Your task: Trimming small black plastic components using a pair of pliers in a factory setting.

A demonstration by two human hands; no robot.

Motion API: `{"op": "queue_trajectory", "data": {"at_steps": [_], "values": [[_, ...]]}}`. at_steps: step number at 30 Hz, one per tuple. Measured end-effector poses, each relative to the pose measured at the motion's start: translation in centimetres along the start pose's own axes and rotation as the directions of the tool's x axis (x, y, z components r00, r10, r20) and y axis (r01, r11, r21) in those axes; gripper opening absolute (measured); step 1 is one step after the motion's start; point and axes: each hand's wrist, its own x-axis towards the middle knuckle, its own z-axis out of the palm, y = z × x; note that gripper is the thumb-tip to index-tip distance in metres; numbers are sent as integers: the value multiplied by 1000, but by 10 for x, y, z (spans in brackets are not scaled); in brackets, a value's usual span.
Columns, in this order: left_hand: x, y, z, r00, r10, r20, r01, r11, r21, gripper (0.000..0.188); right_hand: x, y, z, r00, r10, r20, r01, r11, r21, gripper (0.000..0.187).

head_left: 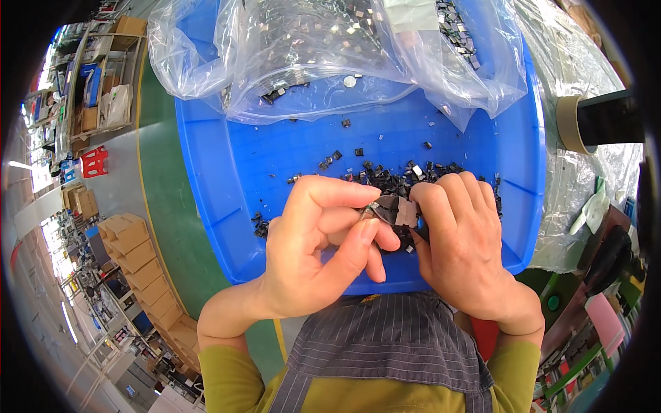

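Observation:
My left hand [320,241] pinches a small metallic piece [372,208] between thumb and forefinger, its other fingers curled loosely. Close against that piece is the dark pointed end of a hand tool [406,213] with a brownish-grey part, which my right hand [463,237] grips with its fingers wrapped round it. The tool's handle is mostly hidden in the palm, so its exact kind does not show. Below both hands lies a heap of small black electronic parts [385,180] in a blue plastic bin [213,186].
Clear plastic bags [317,62] with many small dark and silvery parts lie across the bin's far end. A roll of tape [575,125] stands at the right beside plastic sheeting [558,206]. Cardboard boxes [141,261] and a red stool [95,162] are on the left.

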Motion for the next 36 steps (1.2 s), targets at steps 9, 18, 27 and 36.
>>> {"op": "queue_trajectory", "data": {"at_steps": [9, 18, 27, 36], "values": [[0, 1, -3, 999, 34, 0, -34, 995, -96, 27, -2, 0, -6, 985, 12, 169, -54, 968, 246, 29], [2, 7, -1, 999, -54, 3, 54, 999, 5, 23, -2, 1, -5, 990, 23, 142, -44, 989, 141, 36], [1, -2, 1, 999, 30, 17, -32, 992, 122, 26, 1, -1, -9, 993, 39, 111, -50, 994, 99, 35], [2, 3, -7, 995, 64, 72, -71, 993, 97, 22, -2, 1, -11, 978, 9, 209, -78, 942, 326, 31]]}}
